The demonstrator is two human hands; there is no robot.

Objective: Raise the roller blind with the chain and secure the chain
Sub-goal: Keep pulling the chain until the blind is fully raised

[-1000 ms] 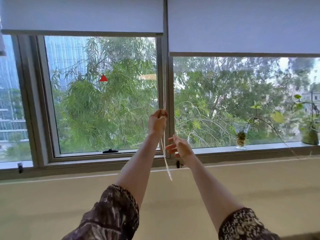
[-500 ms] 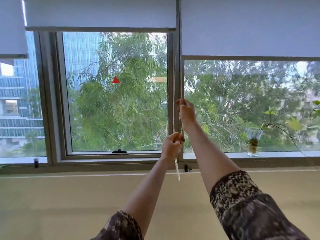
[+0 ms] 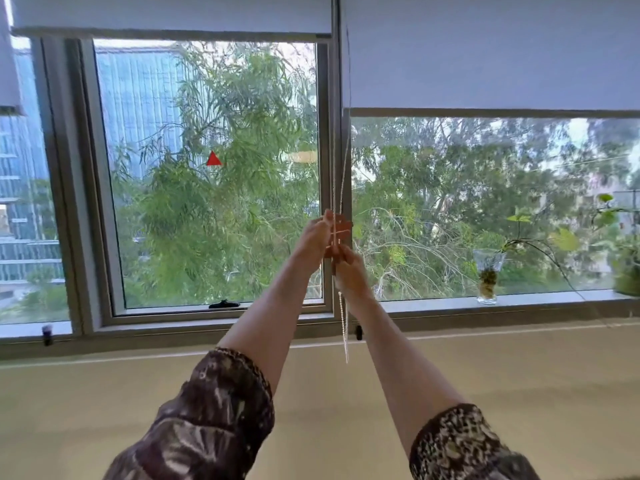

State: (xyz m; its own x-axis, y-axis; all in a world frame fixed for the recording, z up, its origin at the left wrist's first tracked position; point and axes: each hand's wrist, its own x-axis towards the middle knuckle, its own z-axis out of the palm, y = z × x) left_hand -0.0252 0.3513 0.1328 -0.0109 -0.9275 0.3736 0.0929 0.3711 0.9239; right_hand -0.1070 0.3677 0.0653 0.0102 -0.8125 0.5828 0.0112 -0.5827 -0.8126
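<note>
A thin white bead chain [image 3: 343, 327] hangs down the window post between two panes, its loose end dangling over the sill. My left hand [image 3: 311, 242] is the higher one, fingers curled round the chain at about mid-window height. Just below and touching it, my right hand [image 3: 350, 273] is closed on the same chain. Motion blur hides the fingers' exact grip. The left roller blind [image 3: 173, 12] is rolled nearly to the top. The right roller blind [image 3: 485, 57] hangs lower, covering the upper quarter of its pane.
A small black hook [image 3: 358, 332] sits on the frame below the chain. A glass vase with a trailing plant [image 3: 486, 278] and a potted plant [image 3: 628, 271] stand on the right sill. A black window handle [image 3: 224, 304] lies at the left pane's bottom. A wide beige ledge [image 3: 485, 375] runs below.
My right hand has come down the chain from above while my left hand has gone up past it, so the two now meet. The view has shifted slightly.
</note>
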